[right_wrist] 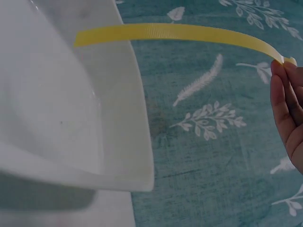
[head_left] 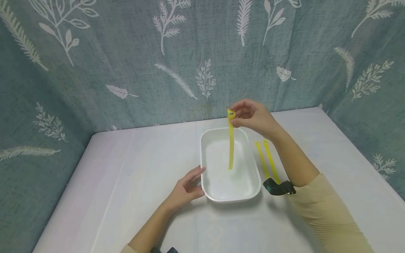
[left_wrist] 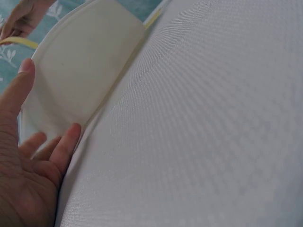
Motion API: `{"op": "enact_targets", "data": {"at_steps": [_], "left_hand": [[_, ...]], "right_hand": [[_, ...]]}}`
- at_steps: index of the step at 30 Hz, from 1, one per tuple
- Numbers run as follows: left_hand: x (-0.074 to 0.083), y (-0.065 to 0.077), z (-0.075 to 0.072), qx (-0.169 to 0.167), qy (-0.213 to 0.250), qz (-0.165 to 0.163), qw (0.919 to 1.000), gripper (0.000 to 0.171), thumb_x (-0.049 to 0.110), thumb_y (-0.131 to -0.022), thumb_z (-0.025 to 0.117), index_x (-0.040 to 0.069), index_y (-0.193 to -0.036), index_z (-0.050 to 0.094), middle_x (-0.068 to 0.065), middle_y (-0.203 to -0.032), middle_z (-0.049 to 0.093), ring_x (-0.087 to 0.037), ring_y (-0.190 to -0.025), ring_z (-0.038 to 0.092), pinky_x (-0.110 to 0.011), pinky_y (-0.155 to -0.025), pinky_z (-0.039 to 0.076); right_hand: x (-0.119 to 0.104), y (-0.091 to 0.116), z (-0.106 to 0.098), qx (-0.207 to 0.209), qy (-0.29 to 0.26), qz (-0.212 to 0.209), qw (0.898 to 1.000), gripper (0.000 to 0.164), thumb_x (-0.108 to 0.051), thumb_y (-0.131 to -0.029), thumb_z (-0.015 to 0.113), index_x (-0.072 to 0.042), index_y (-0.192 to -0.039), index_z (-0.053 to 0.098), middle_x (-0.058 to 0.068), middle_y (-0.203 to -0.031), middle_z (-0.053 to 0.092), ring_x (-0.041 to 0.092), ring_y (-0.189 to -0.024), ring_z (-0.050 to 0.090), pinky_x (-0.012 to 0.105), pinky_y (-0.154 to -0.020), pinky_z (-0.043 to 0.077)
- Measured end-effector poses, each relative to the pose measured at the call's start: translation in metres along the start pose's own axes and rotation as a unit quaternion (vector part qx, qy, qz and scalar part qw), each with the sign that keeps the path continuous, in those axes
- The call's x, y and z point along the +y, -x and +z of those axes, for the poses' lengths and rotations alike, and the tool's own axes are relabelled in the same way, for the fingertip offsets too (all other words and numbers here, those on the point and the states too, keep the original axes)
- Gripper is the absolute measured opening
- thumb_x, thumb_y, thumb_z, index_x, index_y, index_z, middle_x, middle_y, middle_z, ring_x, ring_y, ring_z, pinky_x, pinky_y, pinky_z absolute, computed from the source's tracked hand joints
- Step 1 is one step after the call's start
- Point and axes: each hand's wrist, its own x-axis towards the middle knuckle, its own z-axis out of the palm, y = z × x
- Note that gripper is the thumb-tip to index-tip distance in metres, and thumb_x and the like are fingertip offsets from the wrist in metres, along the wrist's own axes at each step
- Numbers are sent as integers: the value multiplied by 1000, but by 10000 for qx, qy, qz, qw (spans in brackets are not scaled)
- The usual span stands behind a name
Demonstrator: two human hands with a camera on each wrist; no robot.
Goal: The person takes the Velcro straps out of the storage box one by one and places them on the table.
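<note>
My right hand (head_left: 253,117) pinches a yellow cable tie (head_left: 231,144) near its slotted head, above the far part of a white tray (head_left: 210,200). In the right wrist view, the cable tie (right_wrist: 189,33) bows from the fingers of my right hand (right_wrist: 289,104) to a free end over the tray (right_wrist: 123,94). A ribbed patch shows on it. My left hand (head_left: 186,186) rests against the tray's left side, fingertips at the rim. Seen from the left wrist, the digits of the left hand (left_wrist: 33,175) lie along the tray's outer wall (left_wrist: 90,61), loosely bent.
Two more yellow cable ties (head_left: 265,158) lie on the white tabletop (head_left: 152,158), right of the tray. The right forearm and its dark wrist mount (head_left: 278,187) pass above them. A green leaf-patterned curtain (head_left: 136,70) stands behind the table and at both sides.
</note>
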Motion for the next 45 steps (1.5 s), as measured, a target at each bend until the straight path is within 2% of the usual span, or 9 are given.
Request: {"op": "enact_targets", "data": {"at_steps": [11, 17, 21, 27, 32, 35, 39, 45], "left_hand": [[0, 0, 0, -4, 21, -29, 10000, 70, 8, -83, 72, -3, -142, 36, -24, -154, 17, -46, -137, 26, -33, -94, 49], [0, 0, 1, -1, 33, -85, 10000, 70, 6, -82, 72, -3, -142, 36, -25, -154, 15, -46, -137, 25, -33, -95, 48], [-1, -1, 1, -37, 130, -69, 9999, 72, 6, -82, 73, -4, -142, 35, -25, -153, 15, -45, -137, 25, -33, -95, 48], [-2, 0, 0, -120, 296, 266, 9991, 69, 5, -83, 71, -8, -140, 34, -29, -152, 13, -46, -136, 24, -36, -96, 47], [-3, 0, 1, -106, 338, 253, 9991, 69, 6, -83, 71, -7, -140, 34, -28, -152, 14, -45, -136, 26, -36, -96, 47], [-2, 1, 1, -77, 324, 201, 9992, 69, 7, -83, 71, -6, -141, 35, -27, -153, 14, -46, -136, 25, -36, -96, 47], [0, 0, 1, -26, 257, 77, 9996, 71, 8, -82, 72, -5, -141, 35, -26, -153, 15, -46, -136, 24, -35, -96, 47], [1, 1, 1, 30, 204, -57, 9998, 72, 8, -81, 73, -4, -142, 35, -24, -154, 16, -45, -137, 24, -34, -96, 47]], "right_hand": [[-19, 27, -14, -61, 463, -982, 9941, 33, 9, -79, 69, 7, -110, 58, -3, -91, 67, 13, -78, 67, 28, -72, 57], [-28, 51, -23, 117, 830, -1151, 9898, 33, 11, -77, 70, 6, -107, 59, -2, -91, 68, 13, -80, 68, 24, -71, 56], [-31, 66, -29, 323, 1158, -1403, 9828, 34, 17, -73, 70, 7, -104, 60, -4, -90, 68, 9, -79, 67, 20, -68, 55], [-28, 81, -42, 392, 1097, -1908, 9747, 40, 27, -66, 67, 10, -102, 61, -1, -90, 69, 8, -78, 67, 16, -68, 54], [-22, 94, -57, 254, 975, -2216, 9699, 40, 25, -66, 69, 12, -103, 60, 0, -95, 69, 7, -81, 67, 14, -70, 53], [-20, 103, -64, 121, 662, -2309, 9706, 37, 24, -68, 69, 16, -103, 58, 3, -97, 68, 9, -83, 68, 15, -73, 53], [-17, 114, -72, 98, 525, -2210, 9738, 37, 23, -69, 68, 16, -104, 58, 4, -97, 68, 9, -84, 68, 15, -73, 53], [-9, 131, -79, 289, 1237, -1701, 9772, 43, 26, -68, 67, 8, -106, 61, -2, -97, 67, 5, -83, 66, 11, -72, 51]]}}
